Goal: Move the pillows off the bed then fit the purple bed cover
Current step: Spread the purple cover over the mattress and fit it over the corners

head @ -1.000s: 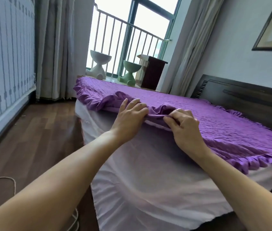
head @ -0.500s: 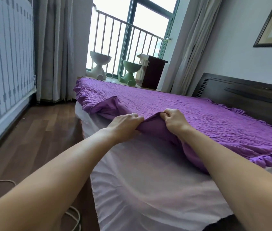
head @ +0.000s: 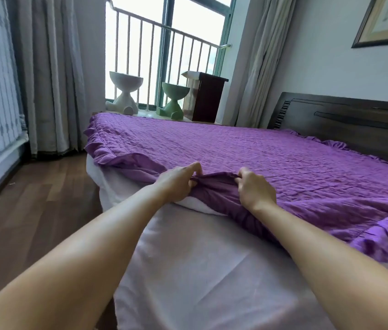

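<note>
**Purple bed cover** [head: 247, 148], qty 1: lying spread up to the headboard [head: 345, 125]. The edge opp. the headboard is bunching up, baring the white sheet [head: 188, 263].
**Handling:** prob. light, soft and quilted, not slippery. Best taken by the frilled hem w/ both hands.
**Left hand** [head: 178, 184] & **right hand** [head: 256, 190], qty 2: both pinching that hem, slightly apart.
**Pillows:** 0 showing.

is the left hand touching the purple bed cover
Touching. The head view shows the left hand pinching a bunched fold of the purple bed cover at its near edge, with the fabric caught between thumb and fingers.
</note>
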{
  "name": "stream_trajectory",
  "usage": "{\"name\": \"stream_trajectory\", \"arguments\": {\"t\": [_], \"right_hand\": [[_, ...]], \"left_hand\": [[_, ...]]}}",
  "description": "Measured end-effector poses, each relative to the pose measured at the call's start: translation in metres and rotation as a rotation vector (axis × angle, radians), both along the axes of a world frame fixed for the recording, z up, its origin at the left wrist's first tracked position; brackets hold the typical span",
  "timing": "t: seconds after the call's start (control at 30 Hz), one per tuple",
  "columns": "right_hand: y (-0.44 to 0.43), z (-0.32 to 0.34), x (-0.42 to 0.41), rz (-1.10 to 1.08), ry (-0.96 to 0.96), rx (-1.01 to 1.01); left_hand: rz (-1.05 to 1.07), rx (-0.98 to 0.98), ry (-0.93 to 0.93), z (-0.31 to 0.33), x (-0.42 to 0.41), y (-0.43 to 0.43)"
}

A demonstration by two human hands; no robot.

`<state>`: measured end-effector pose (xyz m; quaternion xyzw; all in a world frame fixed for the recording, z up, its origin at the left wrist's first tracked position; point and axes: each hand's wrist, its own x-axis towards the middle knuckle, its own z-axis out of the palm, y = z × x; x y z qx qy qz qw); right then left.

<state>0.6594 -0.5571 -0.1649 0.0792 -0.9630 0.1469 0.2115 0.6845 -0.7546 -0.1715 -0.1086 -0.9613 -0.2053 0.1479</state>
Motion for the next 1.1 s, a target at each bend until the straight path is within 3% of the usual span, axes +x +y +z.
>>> {"name": "stream_trajectory", "arguments": {"t": [0.13, 0.2, 0.27, 0.37, 0.53, 0.67, 0.83, 1.1], "right_hand": [[0.001, -0.042, -0.013, 0.060, 0.206, 0.343], [0.001, -0.053, -0.022, 0.182, 0.386, 0.353], [0.004, -0.056, -0.028, 0.330, 0.437, 0.354], [0.006, -0.053, -0.021, 0.437, 0.282, 0.341], [-0.001, -0.037, -0.004, 0.385, -0.019, 0.299], [-0.017, -0.031, 0.010, 0.248, -0.070, 0.488], [-0.028, -0.033, 0.023, 0.155, -0.022, 0.474], [-0.031, -0.031, 0.034, -0.046, 0.336, 0.583]], "left_hand": [[0.005, 0.038, -0.047, -0.020, -0.029, 0.000], [0.000, 0.058, -0.051, -0.029, -0.038, -0.003], [-0.011, 0.060, -0.074, -0.034, -0.044, -0.004], [-0.067, 0.063, -0.151, -0.033, -0.045, -0.003], [-0.236, 0.149, -0.288, -0.018, -0.024, -0.010], [-0.137, -0.135, -0.068, -0.018, -0.017, -0.005], [-0.082, -0.443, 0.210, -0.024, -0.004, 0.003], [0.013, -0.571, 0.599, -0.025, 0.017, -0.004]]}}
